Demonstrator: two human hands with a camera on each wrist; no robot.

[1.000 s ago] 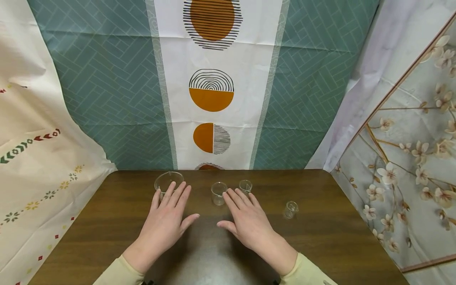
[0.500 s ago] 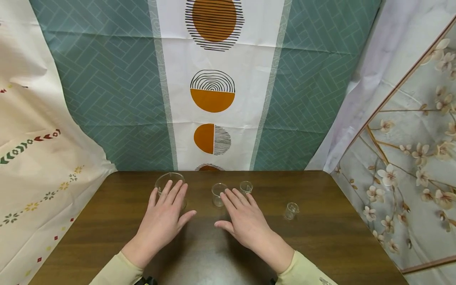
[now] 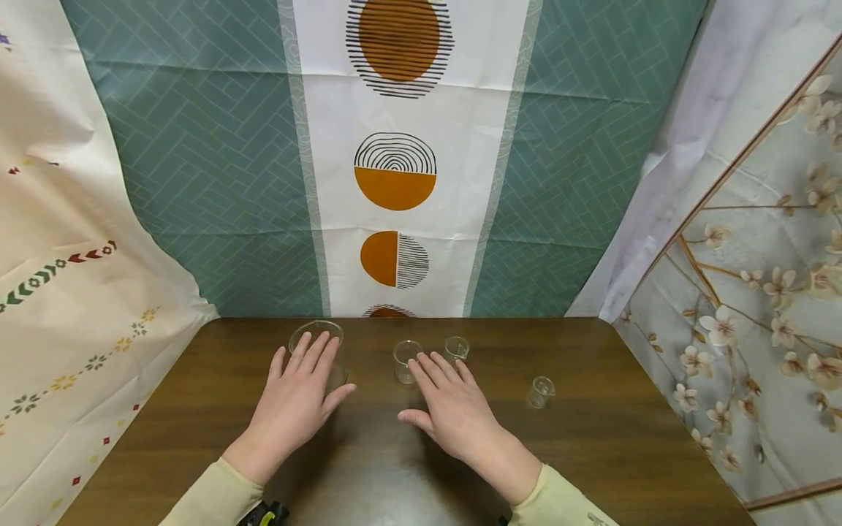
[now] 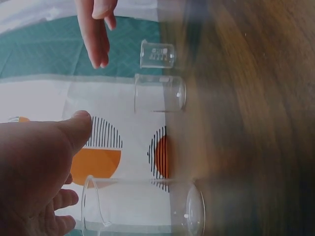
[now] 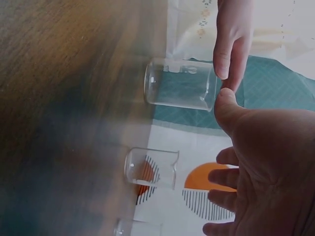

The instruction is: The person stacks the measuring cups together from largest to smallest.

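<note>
Four glass beakers (image 3: 405, 367) on brown table (image 3: 631, 460); both hands (image 3: 292, 402) (image 3: 457, 410) hover near them, fingers extended, holding nothing.

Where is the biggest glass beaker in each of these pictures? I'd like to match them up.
Head: the biggest beaker is left of and below centre, partly covered by the left hand.
Left wrist: bottom middle, cut off by the lower edge.
Right wrist: above centre, seen sideways.
Shared landmark: the cloth's circle, half orange, half straight-striped, visible in all three.
</note>
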